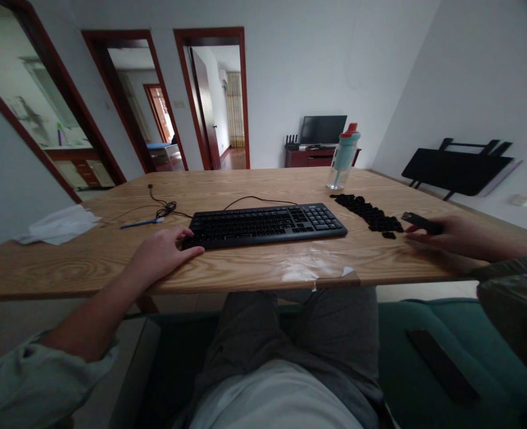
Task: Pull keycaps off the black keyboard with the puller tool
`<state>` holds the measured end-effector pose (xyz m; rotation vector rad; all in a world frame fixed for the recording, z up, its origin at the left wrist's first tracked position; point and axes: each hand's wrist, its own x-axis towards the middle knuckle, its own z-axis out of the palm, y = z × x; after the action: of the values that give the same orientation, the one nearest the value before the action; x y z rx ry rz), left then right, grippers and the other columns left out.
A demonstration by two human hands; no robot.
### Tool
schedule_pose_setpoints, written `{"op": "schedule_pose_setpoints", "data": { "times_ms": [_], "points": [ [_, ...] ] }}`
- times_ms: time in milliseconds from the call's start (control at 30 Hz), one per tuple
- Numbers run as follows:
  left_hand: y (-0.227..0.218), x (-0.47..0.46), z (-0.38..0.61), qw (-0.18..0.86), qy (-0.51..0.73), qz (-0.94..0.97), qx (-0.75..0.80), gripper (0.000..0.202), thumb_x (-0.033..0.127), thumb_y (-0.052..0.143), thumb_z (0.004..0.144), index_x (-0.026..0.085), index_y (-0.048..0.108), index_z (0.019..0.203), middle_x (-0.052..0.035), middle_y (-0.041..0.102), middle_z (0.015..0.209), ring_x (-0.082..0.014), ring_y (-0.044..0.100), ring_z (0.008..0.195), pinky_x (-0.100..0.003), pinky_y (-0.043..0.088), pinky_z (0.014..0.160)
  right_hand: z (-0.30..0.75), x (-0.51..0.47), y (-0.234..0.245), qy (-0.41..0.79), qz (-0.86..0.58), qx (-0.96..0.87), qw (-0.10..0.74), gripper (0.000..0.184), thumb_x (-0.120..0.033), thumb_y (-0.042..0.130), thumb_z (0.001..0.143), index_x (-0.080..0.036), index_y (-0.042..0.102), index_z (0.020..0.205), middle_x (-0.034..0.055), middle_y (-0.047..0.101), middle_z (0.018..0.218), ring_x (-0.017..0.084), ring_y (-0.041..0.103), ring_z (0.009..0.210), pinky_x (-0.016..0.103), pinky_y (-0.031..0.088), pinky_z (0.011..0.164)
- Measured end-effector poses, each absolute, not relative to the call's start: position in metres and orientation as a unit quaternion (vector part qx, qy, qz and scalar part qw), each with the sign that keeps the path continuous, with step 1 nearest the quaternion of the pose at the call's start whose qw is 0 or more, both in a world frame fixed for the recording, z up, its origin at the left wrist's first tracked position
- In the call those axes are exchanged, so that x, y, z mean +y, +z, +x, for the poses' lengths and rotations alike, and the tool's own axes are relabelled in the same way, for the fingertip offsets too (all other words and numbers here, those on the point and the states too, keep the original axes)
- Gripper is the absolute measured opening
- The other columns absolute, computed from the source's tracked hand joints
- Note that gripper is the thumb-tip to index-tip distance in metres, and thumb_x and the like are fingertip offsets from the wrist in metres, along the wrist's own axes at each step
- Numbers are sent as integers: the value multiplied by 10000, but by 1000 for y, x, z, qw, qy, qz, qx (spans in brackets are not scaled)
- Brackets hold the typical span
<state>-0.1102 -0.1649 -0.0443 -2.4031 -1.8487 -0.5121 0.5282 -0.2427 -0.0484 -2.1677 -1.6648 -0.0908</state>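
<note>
No text, label, brand or number can be read. The keyboard, its near-left corner under the left hand's fingers, has key legends too small and blurred to make out. The loose keycaps just beyond the right hand's fingers show no legible marks either.

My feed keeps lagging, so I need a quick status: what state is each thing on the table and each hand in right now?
keyboard: flat on table, cable attached.
left hand: resting on keyboard's left end, holding nothing.
right hand: gripping a long black piece.
loose keycaps: spread in a patch right of keyboard.
water bottle: upright, lid closed.
blue pen: lying flat.
white cloth: crumpled at table's left edge.
</note>
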Motion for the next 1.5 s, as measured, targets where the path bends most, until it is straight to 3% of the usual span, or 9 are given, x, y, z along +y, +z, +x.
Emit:
{"op": "schedule_pose_setpoints", "data": {
  "times_ms": [100, 433, 600, 733, 833, 967, 1133, 1300, 1500],
  "points": [
    [-42, -166, -95, 58, -157, -789, -592, 556, 686, 588, 776, 221, 677, 1069, -81, 727, 1031, -305, 661, 960, -377, 485, 823, 515, -242, -49, 75, -763, -621, 164, 198, -472, 751, 625, -300, 762, 722, 124, 758, 852, 250, 666, 687, 380, 495, 672],
    [-38, -176, -54, 138, -119, -805, -565, 543, 701, 523, 824, 221, 687, 1016, -111, 718, 931, -313, 655, 907, -371, 455, 764, 508, -229, -54, 59, -738, -650, 171, 248, -464, 720, 669, -258, 749, 803, 164, 733, 806, 237, 598, 596, 395, 428, 612],
    [-4, -159, -52, 76, -94, -801, -587, 594, 749, 480, 813, 221, 703, 969, -97, 718, 854, -285, 648, 783, -358, 435, 692, 478, -230, -41, 63, -700, -693, 161, 345, -539, 654, 737, -223, 742, 845, 139, 733, 811, 263, 627, 675, 381, 451, 629],
    [18, -107, -42, 32, -139, -827, -543, 502, 638, 483, 860, 203, 713, 958, -94, 729, 940, -249, 645, 821, -331, 436, 721, 434, -217, -35, 19, -676, -726, 125, 447, -607, 596, 782, -196, 725, 900, 96, 702, 741, 220, 576, 584, 349, 408, 556],
    [11, -63, -29, -32, -158, -846, -508, 492, 596, 483, 865, 174, 710, 976, -90, 730, 949, -224, 643, 817, -305, 445, 717, 403, -199, -23, 30, -647, -742, 171, 407, -585, 643, 769, -210, 721, 908, 67, 690, 723, 203, 574, 594, 327, 405, 546],
    [-11, -29, -14, -85, -156, -852, -493, 497, 572, 462, 866, 154, 715, 957, -88, 729, 942, -220, 643, 820, -303, 464, 729, 369, -168, 2, 45, -604, -729, 318, 448, -614, 633, 797, -174, 701, 840, 47, 635, 664, 189, 557, 620, 313, 429, 592],
    [-18, -29, -2, -86, -163, -854, -487, 492, 558, 467, 883, 154, 718, 1006, -98, 731, 985, -237, 650, 861, -316, 474, 766, 330, -125, 12, 109, -578, -630, 507, 577, -681, 448, 906, -161, 670, 792, 56, 603, 652, 138, 528, 576, 262, 425, 550],
    [-17, -38, 2, -59, -164, -862, -476, 458, 513, 472, 907, 143, 723, 1006, -118, 736, 1034, -238, 650, 896, -311, 468, 770, 317, -102, -14, 240, -566, -590, 523, 514, -624, 501, 907, -159, 630, 733, 9, 495, 511, 104, 420, 426, 242, 317, 407],
    [-22, -29, 2, -84, -180, -849, -489, 444, 496, 494, 897, 137, 726, 1018, -119, 737, 1020, -237, 653, 883, -314, 469, 772, 334, -103, -30, 278, -576, -581, 503, 285, -408, 633, 834, -129, 669, 787, 44, 625, 643, 98, 459, 459, 234, 341, 405]
  ]
}}
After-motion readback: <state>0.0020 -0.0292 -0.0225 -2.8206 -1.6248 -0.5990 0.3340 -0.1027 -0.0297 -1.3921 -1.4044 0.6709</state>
